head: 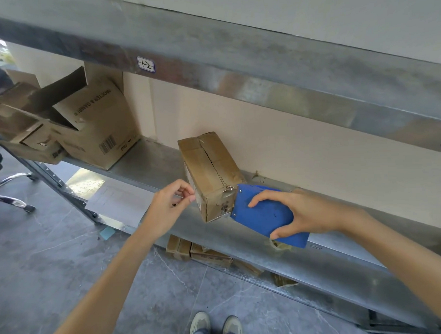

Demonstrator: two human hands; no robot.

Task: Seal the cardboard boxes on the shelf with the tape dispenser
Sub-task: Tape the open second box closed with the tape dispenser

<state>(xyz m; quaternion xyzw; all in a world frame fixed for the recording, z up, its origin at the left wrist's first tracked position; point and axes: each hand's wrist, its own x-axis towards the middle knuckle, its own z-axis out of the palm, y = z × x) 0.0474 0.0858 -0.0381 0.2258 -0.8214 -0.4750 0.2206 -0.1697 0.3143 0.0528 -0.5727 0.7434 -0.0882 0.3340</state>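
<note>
Small box (pixel 209 172) is on the middle shelf (pixel 151 159), flaps closed, seam running toward the front edge. The blue tape dispenser (pixel 264 213) has its metal mouth right against the near end of that box, just below where the seam ends.

If it were me: press the tape end down firmly on that front face first, then pull back along the seam in one straight pass, keeping the box from sliding.

Right hand (pixel 307 213) comes in from the right with the arm stretched out, fingers wrapped over the top of the dispenser and thumb underneath. Left hand (pixel 170 207) is at the box's near left edge, fingers curled and thumb and forefinger together. Can't tell whether it's pinching tape or only touching cardboard. A couple of open boxes (pixel 94 127) sit farther left.
</note>
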